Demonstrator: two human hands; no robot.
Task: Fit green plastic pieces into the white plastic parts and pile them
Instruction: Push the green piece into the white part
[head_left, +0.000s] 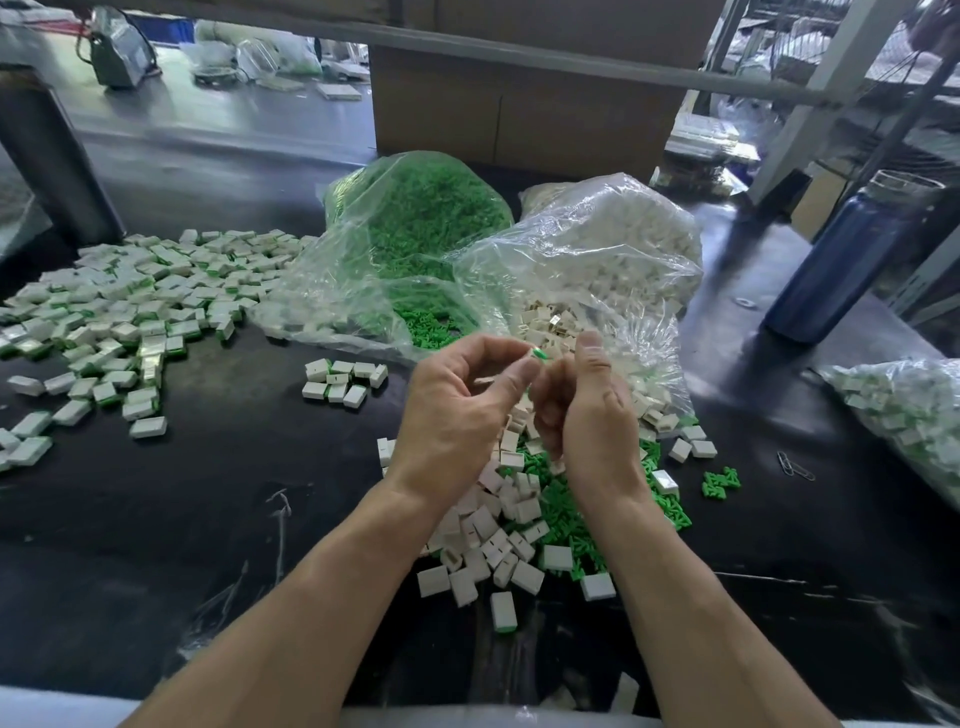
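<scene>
My left hand (457, 410) and my right hand (582, 410) meet above the black table, fingers curled. Between their fingertips sits a small white part with a green piece (538, 354) showing at its tip. Which hand carries most of it is hard to tell; both pinch it. Under my hands lies a loose heap of white parts (493, 530) mixed with green pieces (566, 514). A wide pile of fitted white-and-green parts (145, 296) spreads at the left. A small cluster of fitted parts (343, 382) lies left of my left hand.
Two clear bags lie behind my hands: one of green pieces (415, 234), one of white parts (602, 254). Another bag (904, 410) lies at the right edge. A blue bottle (852, 260) stands at the right. Paperclips (795, 465) lie near it. A cardboard box (524, 109) stands behind.
</scene>
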